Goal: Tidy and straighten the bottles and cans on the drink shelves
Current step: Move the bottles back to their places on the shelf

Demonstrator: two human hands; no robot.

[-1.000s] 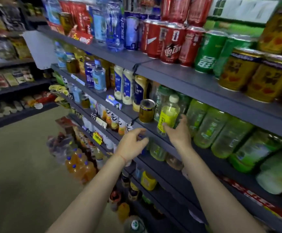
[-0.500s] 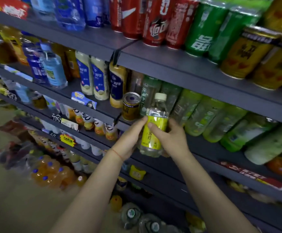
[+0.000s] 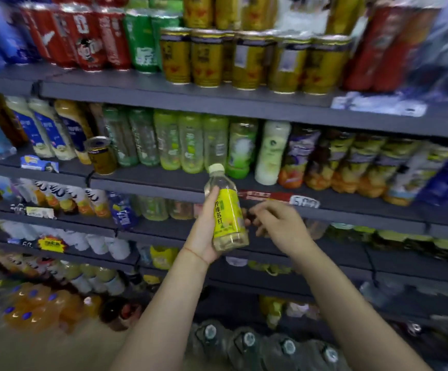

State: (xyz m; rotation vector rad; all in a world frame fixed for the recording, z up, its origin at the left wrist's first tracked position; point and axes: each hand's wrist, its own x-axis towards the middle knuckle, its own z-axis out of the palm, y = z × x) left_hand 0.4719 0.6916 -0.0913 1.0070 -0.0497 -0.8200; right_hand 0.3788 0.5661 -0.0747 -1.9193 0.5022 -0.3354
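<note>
Shop shelves (image 3: 148, 180) behind, left hand (image 3: 204, 231) grips an upright bottle (image 3: 227, 210) (cap up); right hand (image 3: 276, 223), loosely curled, empty, hovers beside.

The left hand (image 3: 204, 231) is gripping a small clear bottle (image 3: 227, 210) with a yellow label and pale cap, tilting it slightly, in front of the shelf edge (image 3: 164, 186). The left fingers are wrapping behind the bottle and are mostly hidden; the thumb is lying along its left side. The right hand (image 3: 279, 223) is hovering just right of the bottle, its fingers (image 3: 255, 212) loosely curled, close to the label but not clearly touching. Above the fingers, green bottles (image 3: 190, 141) are standing in a row; up and left of them, a gold can (image 3: 101, 155) is leaning. Higher still, yellow cans (image 3: 247, 60) are lining the top shelf.
</note>
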